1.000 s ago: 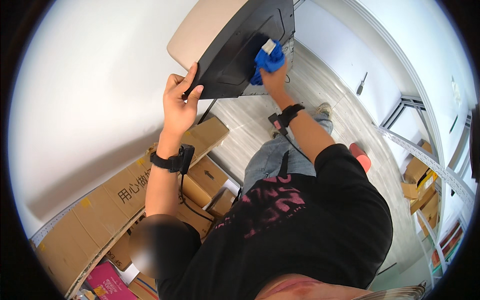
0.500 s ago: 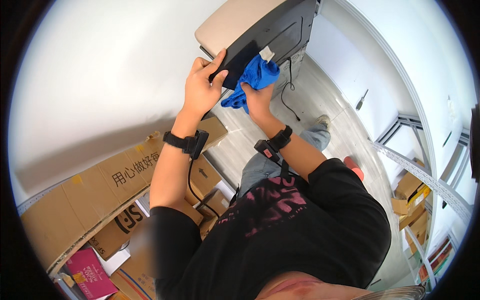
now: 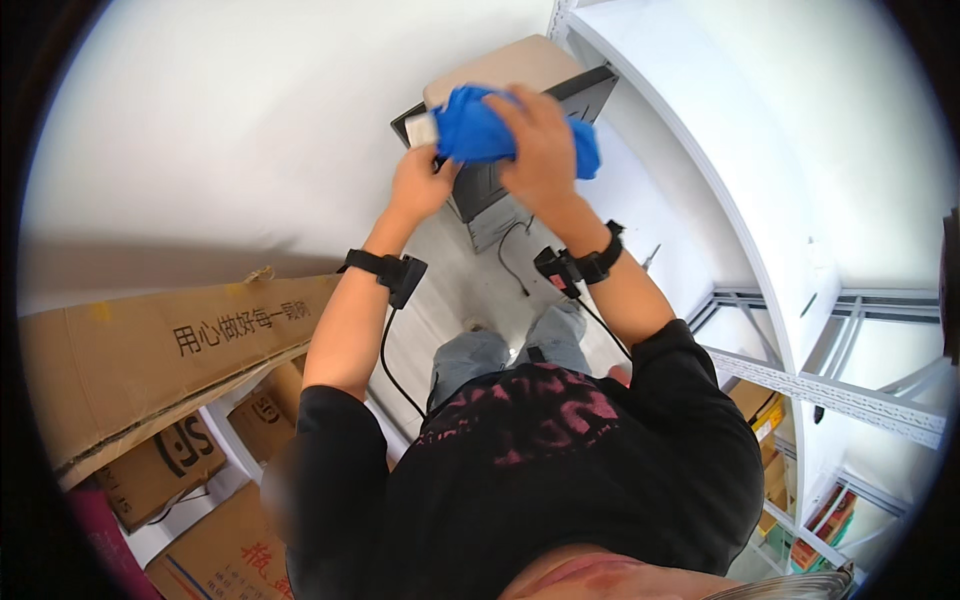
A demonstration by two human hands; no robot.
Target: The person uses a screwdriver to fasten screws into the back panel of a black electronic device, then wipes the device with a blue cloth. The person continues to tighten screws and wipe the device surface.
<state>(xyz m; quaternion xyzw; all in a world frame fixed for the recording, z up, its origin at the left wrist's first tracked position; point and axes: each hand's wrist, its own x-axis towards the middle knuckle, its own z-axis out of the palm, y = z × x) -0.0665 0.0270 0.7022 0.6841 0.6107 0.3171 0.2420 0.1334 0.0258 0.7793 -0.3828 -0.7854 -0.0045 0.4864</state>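
A blue cloth with a white tag at its left end is bunched in my right hand, whose fingers wrap over it. Under the cloth, tilted against the wall, is a boxy appliance with a beige top and dark side panels; the cloth covers part of it. My left hand is closed at the appliance's left dark edge, just below the white tag. Its fingertips are partly hidden by the cloth. Motion slightly blurs the right hand and the cloth.
A black power cord trails from the appliance onto the floor. To the left, cardboard boxes sit on a shelf unit. White metal shelving curves along the right, with small boxes below. Cables run from my wrist straps.
My right hand and the cloth have moved up and over the appliance, and the white tag has swung to the left. My view has shifted, and the appliance appears smaller.
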